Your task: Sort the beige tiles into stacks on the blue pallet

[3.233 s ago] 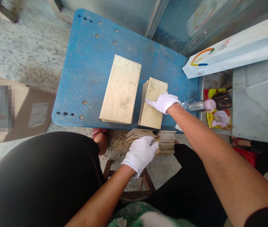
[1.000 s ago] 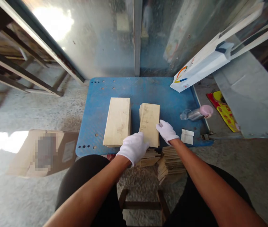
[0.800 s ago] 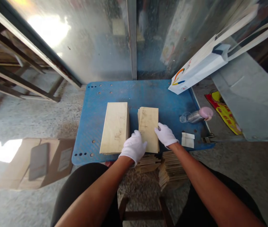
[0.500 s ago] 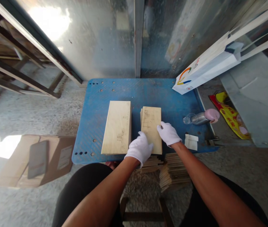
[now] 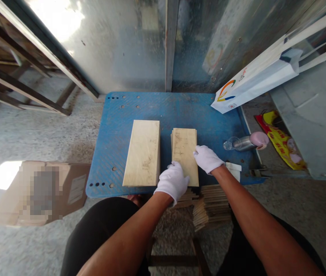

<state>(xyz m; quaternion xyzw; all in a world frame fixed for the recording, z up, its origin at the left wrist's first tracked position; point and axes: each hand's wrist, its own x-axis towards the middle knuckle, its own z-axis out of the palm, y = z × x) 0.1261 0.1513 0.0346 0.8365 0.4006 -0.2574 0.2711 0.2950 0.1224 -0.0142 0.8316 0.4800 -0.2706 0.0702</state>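
Your right hand point(image 5: 209, 159) has gone from lying across the top of the smaller stack of boards point(image 5: 184, 147) to its right side, fingertips curled at the edge. Your left hand point(image 5: 171, 182) has come up from the loose boards point(image 5: 211, 207) below the table's near edge and now sits over the near-left corner of that stack, fingers bent, thumb reaching across the top. Both touch the stack; you cannot tell from here whether either is clamped on it or only resting there.

The smaller stack lies at the near edge of the table point(image 5: 191, 115), slightly right of its middle. Its left side shows a narrower spread of boards than three seconds ago, though your viewpoint has shifted too. That suggests the boards are more even, but thin steps remain towards the far-left corner. The larger stack point(image 5: 141, 153) stays apart on your left, also by the near edge, with neither hand holding it.
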